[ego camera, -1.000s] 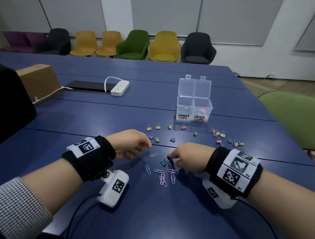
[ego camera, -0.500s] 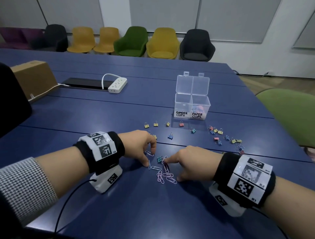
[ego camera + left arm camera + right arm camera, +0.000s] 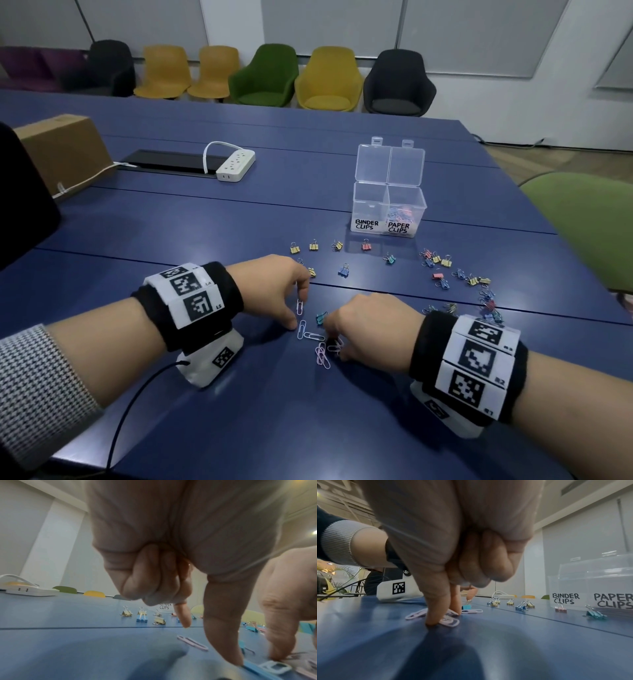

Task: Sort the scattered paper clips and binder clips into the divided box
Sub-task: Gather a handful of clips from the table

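- We judge that we are mid-way through gathering the paper clips (image 3: 317, 342) that lie flat on the blue table (image 3: 239, 428) close in front of us; the scattered binder clips (image 3: 442, 270) farther out are not yet touched, apart from one teal binder clip (image 3: 320, 318) sitting among the paper clips.
- Our left hand (image 3: 274, 291) hovers at the left edge of the cluster. Its last three fingers are curled into the palm, while forefinger and thumb reach down, parted. The thumb tip touches the table beside a blue paper clip (image 3: 301, 329), and the forefinger points at a pink paper clip (image 3: 299, 306). It has hold of nothing that we can see.
- Our right hand (image 3: 370, 329) is just right of the cluster, likewise with the outer fingers folded. Thumb and forefinger press down on the pale paper clips under them, fingertips close together; whether a clip is truly pinched or only pinned to the table we cannot tell.
- The next move, as we judge it, calls for sliding or tipping a flat clip up so a fingertip gets under its edge, then closing the pinch and lifting.
- The divided box (image 3: 388, 219) stands well beyond the hands, lids up. Its right compartment, marked PAPER CLIPS, already holds some; the left one, marked BINDER CLIPS, looks empty.
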Motion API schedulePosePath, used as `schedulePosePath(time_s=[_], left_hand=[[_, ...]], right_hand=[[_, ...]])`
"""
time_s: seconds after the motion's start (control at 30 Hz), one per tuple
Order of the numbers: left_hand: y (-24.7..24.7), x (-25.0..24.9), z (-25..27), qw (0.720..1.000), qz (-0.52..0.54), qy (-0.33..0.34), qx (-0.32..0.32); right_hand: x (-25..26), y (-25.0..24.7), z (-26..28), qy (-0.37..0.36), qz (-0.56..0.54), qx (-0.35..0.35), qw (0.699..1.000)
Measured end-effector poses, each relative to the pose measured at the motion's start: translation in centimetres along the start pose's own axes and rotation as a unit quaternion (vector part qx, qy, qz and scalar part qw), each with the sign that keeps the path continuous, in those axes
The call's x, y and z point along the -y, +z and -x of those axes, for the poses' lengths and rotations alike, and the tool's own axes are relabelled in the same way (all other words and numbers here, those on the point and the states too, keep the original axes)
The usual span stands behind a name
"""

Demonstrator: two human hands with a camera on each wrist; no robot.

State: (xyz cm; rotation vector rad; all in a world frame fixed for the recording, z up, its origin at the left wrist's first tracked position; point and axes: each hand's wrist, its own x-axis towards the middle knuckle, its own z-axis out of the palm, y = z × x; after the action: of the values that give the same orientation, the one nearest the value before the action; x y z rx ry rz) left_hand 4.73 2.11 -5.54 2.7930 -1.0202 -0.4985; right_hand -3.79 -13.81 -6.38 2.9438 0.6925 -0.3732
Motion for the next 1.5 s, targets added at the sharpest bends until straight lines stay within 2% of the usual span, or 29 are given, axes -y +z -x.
schedulePosePath(time_s=[0.17,0.3,0.5,0.7,0.8,0.9,1.03,1.13,1.17,1.2,1.23,1.3,1.33,1.37,1.4,1.43,1.5], left_hand=[[-0.3,0.7,0.2,1.0,-0.015,-0.022,-0.003],[0.1,0.6,0.4,1.0,0.006,0.005,0.019],[0.5,-0.1,0.0,1.0,-0.022,-0.005,-0.004],[0.9,-0.7,-1.3,1.0,-0.022,-0.006,0.006],[0.9,-0.5,-1.7,0.999,-0.002,-0.017,0.032],[0.7,0.0,-1.8,0.995,0.047,-0.039,0.082],[0.8,0.0,-2.0,0.992,0.053,-0.055,0.104],[0.9,-0.2,-1.9,0.989,0.06,-0.073,0.114],[0.8,-0.2,-1.8,0.987,0.069,-0.081,0.116],[0.8,-0.2,-1.6,0.986,0.081,-0.089,0.118],[0.7,-0.1,-1.4,0.983,0.092,-0.101,0.119],[0.9,0.4,-1.1,0.975,0.139,-0.126,0.122],[1.0,0.6,-1.0,0.963,0.195,-0.137,0.125],[1.0,0.8,-0.9,0.94,0.281,-0.144,0.126],[0.9,1.0,-0.8,0.902,0.385,-0.15,0.123],[0.8,1.1,-0.7,0.846,0.495,-0.158,0.12],[0.4,1.2,-0.3,0.694,0.69,-0.152,0.136]], right_hand=[[-0.8,0.0,0.4,-0.013,-0.04,-0.014,0.999],[-1.5,-0.6,0.8,0.014,-0.101,-0.003,0.995],[-0.7,-0.5,0.3,0.016,-0.056,0.009,0.998],[0.2,-0.5,-0.2,0.0,-0.016,0.03,0.999],[0.3,-0.3,-0.3,0.0,-0.007,0.043,0.999],[0.1,0.0,-0.5,0.004,-0.026,0.059,0.998],[-0.2,0.4,-0.3,0.014,-0.066,0.064,0.996],[-1.2,0.1,0.4,0.035,-0.185,0.047,0.981],[-1.9,0.0,0.6,0.05,-0.279,0.042,0.958],[-2.5,0.0,0.9,0.068,-0.404,0.038,0.911],[-3.1,0.0,1.3,0.086,-0.542,0.037,0.835],[-4.1,0.4,1.9,0.101,-0.771,0.035,0.628],[-4.4,0.8,2.2,0.092,-0.84,0.036,0.533],[-4.5,1.1,2.5,0.074,-0.886,0.032,0.457],[-4.4,1.3,2.7,0.053,-0.916,0.024,0.397],[-4.3,1.7,2.9,0.038,-0.935,0.012,0.353],[-4.0,2.3,3.2,0.022,-0.952,-0.015,0.306]])
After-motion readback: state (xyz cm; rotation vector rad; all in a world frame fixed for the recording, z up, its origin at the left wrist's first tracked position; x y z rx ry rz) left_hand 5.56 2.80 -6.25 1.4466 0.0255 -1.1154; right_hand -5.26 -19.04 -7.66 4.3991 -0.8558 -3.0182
